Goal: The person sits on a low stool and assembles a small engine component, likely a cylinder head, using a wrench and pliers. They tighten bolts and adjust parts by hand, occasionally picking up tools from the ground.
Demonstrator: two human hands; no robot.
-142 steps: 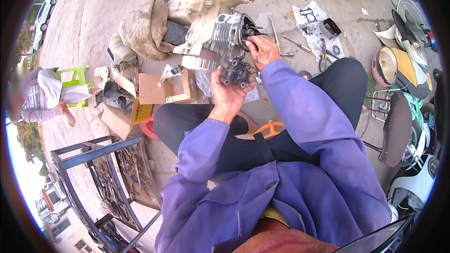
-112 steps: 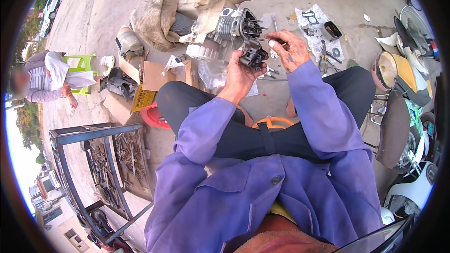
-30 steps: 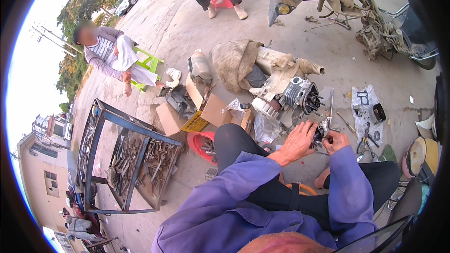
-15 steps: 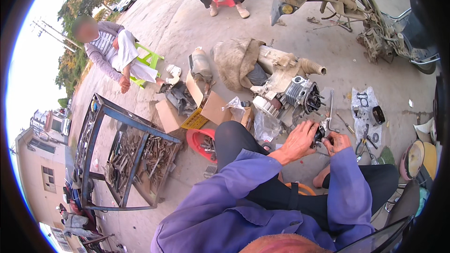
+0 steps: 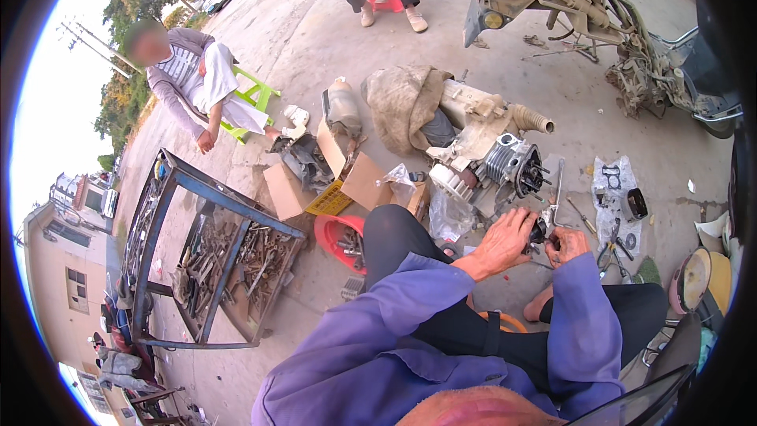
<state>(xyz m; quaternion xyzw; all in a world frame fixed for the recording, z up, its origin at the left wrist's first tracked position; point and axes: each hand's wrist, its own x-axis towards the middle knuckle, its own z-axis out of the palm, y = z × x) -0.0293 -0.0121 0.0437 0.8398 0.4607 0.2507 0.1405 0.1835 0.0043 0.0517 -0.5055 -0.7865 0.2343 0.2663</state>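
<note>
My left hand is closed around a small dark metal engine part, its fingers covering much of the part. Curled and pinched at the part's right side is my right hand; whatever is between its fingertips is too small to make out. Just beyond the hands lies a dusty engine with a finned cylinder and bare studs toward me. A long metal wrench-like tool rests on the ground past my right hand.
Right of my hands, gaskets and small parts lie on a plastic sheet, with pliers nearby. At left stand a red bowl, cardboard boxes and a blue metal-framed tool rack. Two people sit beyond; a stripped motorcycle stands far right.
My right hand has shifted slightly left and its fingers have curled tighter by the part. My left hand keeps its grip. The view has tilted a little.
</note>
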